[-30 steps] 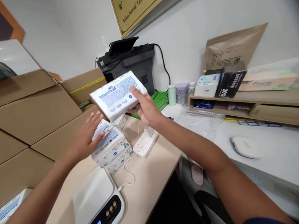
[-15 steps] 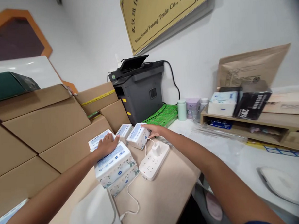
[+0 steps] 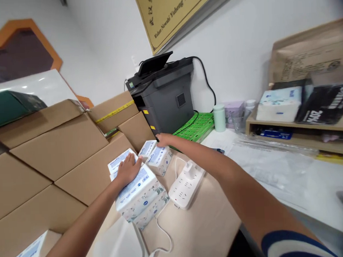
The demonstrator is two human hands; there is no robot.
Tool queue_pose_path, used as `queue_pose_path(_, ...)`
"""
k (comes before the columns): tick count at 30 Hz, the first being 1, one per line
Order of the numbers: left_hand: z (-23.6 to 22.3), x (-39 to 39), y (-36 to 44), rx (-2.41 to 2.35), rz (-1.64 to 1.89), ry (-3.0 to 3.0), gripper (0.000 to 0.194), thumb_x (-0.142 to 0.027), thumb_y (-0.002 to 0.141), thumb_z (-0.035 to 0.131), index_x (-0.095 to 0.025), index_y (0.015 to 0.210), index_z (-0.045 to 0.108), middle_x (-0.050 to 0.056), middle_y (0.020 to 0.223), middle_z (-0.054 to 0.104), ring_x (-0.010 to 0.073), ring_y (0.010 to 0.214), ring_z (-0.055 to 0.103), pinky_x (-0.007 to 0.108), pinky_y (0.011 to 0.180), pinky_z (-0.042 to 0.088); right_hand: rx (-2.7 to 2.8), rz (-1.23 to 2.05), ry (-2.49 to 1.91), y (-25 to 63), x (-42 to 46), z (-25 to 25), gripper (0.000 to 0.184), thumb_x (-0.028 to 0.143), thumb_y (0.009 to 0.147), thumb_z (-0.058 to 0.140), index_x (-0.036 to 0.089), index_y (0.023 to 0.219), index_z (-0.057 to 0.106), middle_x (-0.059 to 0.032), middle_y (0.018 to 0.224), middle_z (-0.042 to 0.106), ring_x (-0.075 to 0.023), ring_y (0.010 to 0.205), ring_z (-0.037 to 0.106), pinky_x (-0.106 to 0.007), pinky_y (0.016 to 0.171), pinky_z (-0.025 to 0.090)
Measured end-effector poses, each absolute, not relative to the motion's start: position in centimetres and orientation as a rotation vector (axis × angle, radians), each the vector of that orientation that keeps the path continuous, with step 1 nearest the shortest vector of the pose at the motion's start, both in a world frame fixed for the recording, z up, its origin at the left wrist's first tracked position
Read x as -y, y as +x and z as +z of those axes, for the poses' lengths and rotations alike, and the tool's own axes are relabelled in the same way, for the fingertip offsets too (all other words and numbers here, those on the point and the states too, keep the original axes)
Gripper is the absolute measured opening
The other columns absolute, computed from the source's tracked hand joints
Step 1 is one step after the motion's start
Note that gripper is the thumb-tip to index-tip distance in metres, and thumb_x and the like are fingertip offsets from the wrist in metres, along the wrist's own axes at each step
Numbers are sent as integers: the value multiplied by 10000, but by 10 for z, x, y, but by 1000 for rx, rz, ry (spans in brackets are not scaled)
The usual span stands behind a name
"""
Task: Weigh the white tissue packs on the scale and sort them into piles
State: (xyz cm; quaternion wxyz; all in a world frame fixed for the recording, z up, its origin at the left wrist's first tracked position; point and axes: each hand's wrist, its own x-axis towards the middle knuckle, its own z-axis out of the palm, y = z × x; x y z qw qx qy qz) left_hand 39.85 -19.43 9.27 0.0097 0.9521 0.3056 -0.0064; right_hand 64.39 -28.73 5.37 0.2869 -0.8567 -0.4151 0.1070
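Several tissue packs, white with blue print, are grouped on the tabletop. My left hand [image 3: 129,169] lies flat, fingers stretched out, across the top of a stacked tissue pack [image 3: 137,187]. Behind that stack are two more packs side by side, a right one [image 3: 159,160] and a left one [image 3: 147,149]. At the far top edge of the right one rests my right hand [image 3: 164,139], its fingers partly hidden and not closed round the pack. A white power strip [image 3: 185,188] with a plugged-in adapter lies just right of the packs.
Stacked cardboard boxes [image 3: 80,173] border the table on the left. A dark printer [image 3: 164,95] and a green plastic grid [image 3: 196,125] stand behind. A white device [image 3: 119,244] with a cable sits in front. To the right are a mint bottle [image 3: 219,118] and a wooden shelf [image 3: 276,141].
My right hand has moved from the right pack's side to its far top edge. That pack now sits closer against the left one. My left hand stays on the stack; the view has shifted.
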Motion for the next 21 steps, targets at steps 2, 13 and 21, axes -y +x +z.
queue_pose_path(2, 95, 195, 399, -963, -52, 2990, 881, -601, 1036, 118, -50, 1711, 241, 123, 1809, 160, 274, 1706, 121, 539, 1384, 138, 1027, 350, -2228, 649, 270, 67, 400, 406, 1025, 699, 192, 1361, 654, -106, 1389, 674, -260, 1192, 699, -482, 1003, 619)
queue_pose_path(13, 97, 195, 398, -1010, -66, 3039, 842, -602, 1050, 136, -102, 1713, 271, 111, 1802, 191, 257, 1696, 164, 489, 1382, 185, 693, 653, -2037, 660, 241, 59, 396, 398, 1028, 696, 195, 1364, 652, -112, 1402, 667, -256, 1198, 695, -484, 1012, 616)
queue_pose_path(21, 92, 194, 399, -969, -54, 3003, 865, -629, 1038, 129, -108, 1716, 259, 107, 1816, 169, 260, 1707, 129, 489, 1388, 133, 557, 791, -2024, 656, 246, 52, 393, 401, 1027, 697, 191, 1357, 656, -109, 1390, 675, -257, 1193, 698, -490, 1012, 615)
